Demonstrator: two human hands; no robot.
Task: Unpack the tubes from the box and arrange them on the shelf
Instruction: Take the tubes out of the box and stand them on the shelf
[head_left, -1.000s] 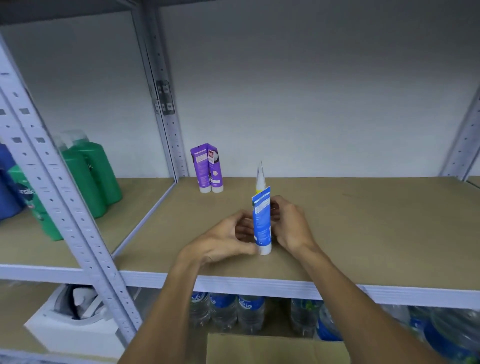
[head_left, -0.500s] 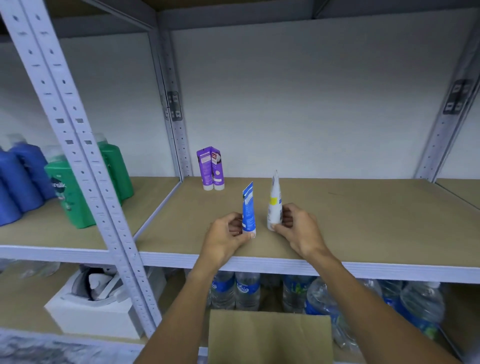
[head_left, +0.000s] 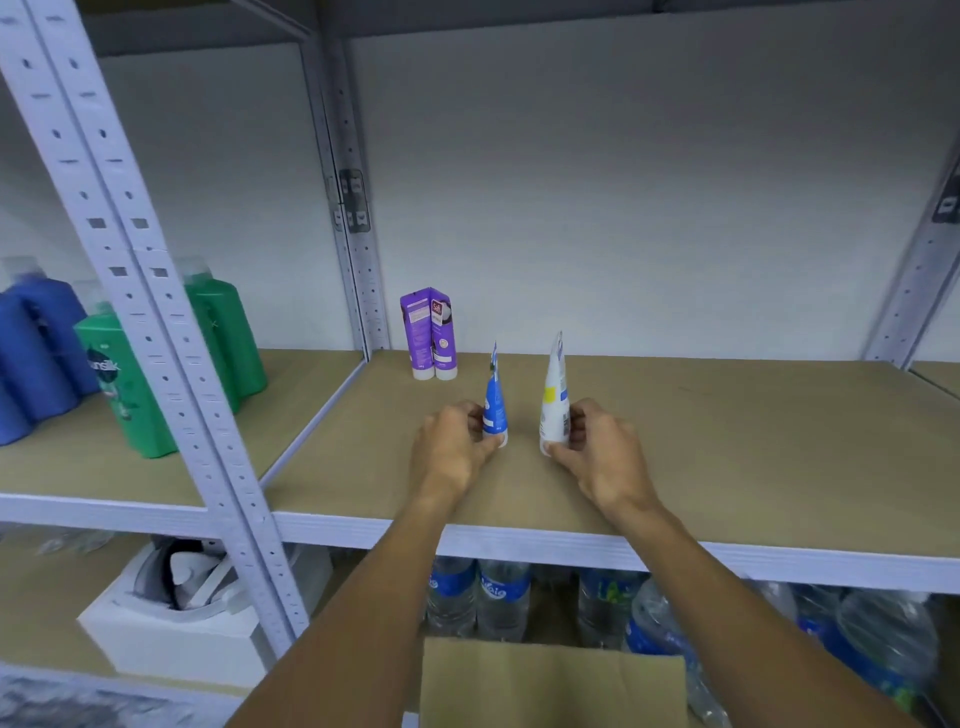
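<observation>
On the shelf (head_left: 727, 441), left hand (head_left: 447, 452) pinched the blue tube (head_left: 494, 405), right hand (head_left: 602, 452) the white tube (head_left: 553, 400), low where likely light, soft bodies stiffen.

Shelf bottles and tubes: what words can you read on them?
"Sunsilk": on the front green bottle, first letter unclear.
Purple tubes: print too blurred to read.
Blue tube, white tube: print too small.
Water bottles below: labels blurred.
</observation>
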